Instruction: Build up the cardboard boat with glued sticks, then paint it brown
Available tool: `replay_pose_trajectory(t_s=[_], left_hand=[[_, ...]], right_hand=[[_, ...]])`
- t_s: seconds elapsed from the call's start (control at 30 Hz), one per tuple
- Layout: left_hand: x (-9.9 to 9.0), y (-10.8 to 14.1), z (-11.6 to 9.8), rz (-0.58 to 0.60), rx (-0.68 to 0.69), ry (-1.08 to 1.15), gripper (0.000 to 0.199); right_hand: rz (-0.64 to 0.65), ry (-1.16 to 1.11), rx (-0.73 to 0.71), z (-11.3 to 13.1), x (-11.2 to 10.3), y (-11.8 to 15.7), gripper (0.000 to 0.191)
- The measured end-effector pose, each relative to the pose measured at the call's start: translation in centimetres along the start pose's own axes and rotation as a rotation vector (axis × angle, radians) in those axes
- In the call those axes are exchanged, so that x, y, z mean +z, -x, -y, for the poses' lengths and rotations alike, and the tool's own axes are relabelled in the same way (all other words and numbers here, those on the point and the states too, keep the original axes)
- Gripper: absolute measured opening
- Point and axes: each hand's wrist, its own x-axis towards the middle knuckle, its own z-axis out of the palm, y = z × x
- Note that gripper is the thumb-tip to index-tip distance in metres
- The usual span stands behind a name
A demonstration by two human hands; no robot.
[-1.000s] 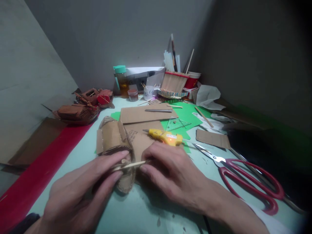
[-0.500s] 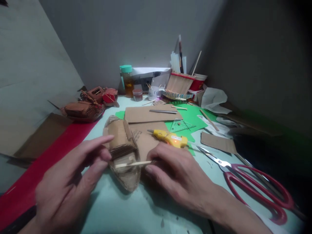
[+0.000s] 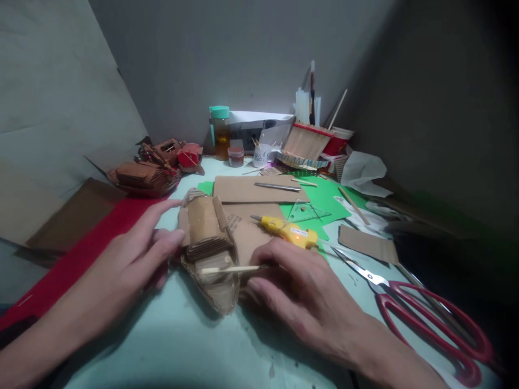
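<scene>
A small cardboard boat (image 3: 206,221) with a rounded cabin lies on the pale tabletop, its pointed end toward me. My left hand (image 3: 140,254) is at its left side, index finger stretched out and thumb at the hull's edge; whether it grips the hull is hard to see. On the other side, my right hand (image 3: 300,286) pinches a thin, pale wooden stick (image 3: 231,269) between thumb and fingers. The stick reaches left across the boat's open front part. A yellow glue gun (image 3: 287,231) with an orange light lies just beyond my right hand.
Red-handled scissors (image 3: 377,281) lie open at the right, near a cardboard piece (image 3: 368,243). Behind are flat cardboard (image 3: 235,189), a metal tool (image 3: 278,187), a green set square (image 3: 306,212) and a lidded bottle (image 3: 221,135). Brown and red models (image 3: 141,178) stand at left.
My left hand has moved in against the boat's left side. The view has shifted slightly left. My right hand keeps the stick across the boat.
</scene>
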Motion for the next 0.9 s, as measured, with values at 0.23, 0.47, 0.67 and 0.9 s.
replay_pose_trajectory(t_s=[0.23, 0.47, 0.67, 0.9], left_hand=[[0.19, 0.21, -0.10, 0.093, -0.044, 0.065, 0.076], [0.28, -0.21, -0.25, 0.100, 0.005, -0.087, 0.089], [0.44, -0.18, 0.23, 0.067, 0.037, -0.162, 0.085], [0.95, -0.31, 0.14, 0.051, 0.015, -0.119, 0.084]], right_hand=[[0.010, -0.021, 0.019, 0.07, 0.04, -0.06, 0.005], [0.041, 0.006, 0.027, 0.14, -0.06, -0.01, 0.011], [0.047, 0.004, 0.025, 0.07, 0.00, 0.19, 0.011], [0.043, -0.017, 0.010, 0.30, -0.14, 0.14, 0.004]])
